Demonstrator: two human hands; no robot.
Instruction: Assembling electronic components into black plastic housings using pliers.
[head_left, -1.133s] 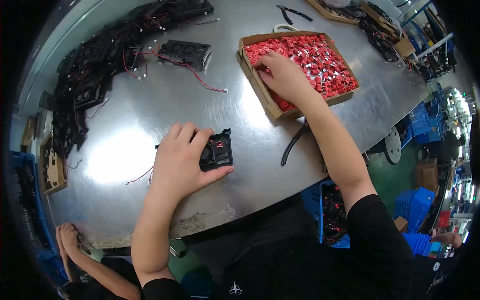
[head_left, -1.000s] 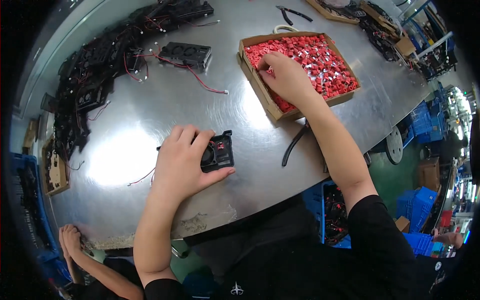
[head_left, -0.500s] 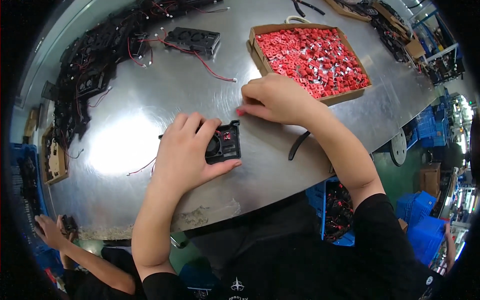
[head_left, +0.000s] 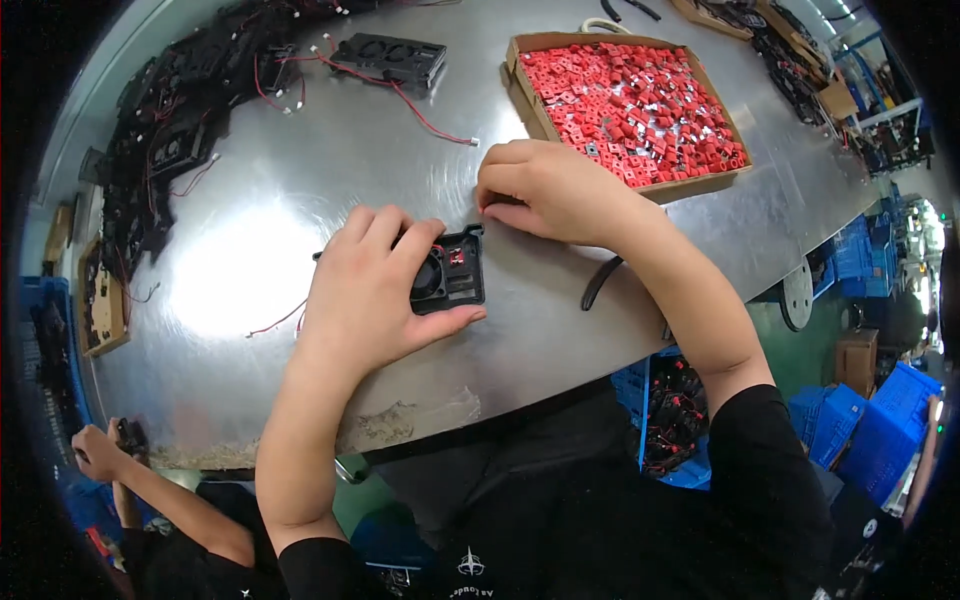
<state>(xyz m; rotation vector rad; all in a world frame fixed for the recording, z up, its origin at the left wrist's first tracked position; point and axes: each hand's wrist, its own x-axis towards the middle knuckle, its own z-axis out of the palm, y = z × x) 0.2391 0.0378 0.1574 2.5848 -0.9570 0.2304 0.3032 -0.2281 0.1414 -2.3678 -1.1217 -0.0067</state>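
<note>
My left hand [head_left: 368, 285] holds the black fan housing [head_left: 463, 284], fingers over its left part, thumb along its near edge. Beside its far-right corner, my right hand [head_left: 548, 192] bunches narrow; whether gripping anything, I cannot tell.

White star-like emblem [head_left: 470, 562] above small lettering [head_left: 472, 592] on black shirt [head_left: 580, 530]

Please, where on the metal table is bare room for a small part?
Widest: the metal table between the left hand and the black fan units heaped at left. Another patch lies between the cardboard tray, the right forearm and the table's right edge. Crowded: upper left, under those units.
</note>
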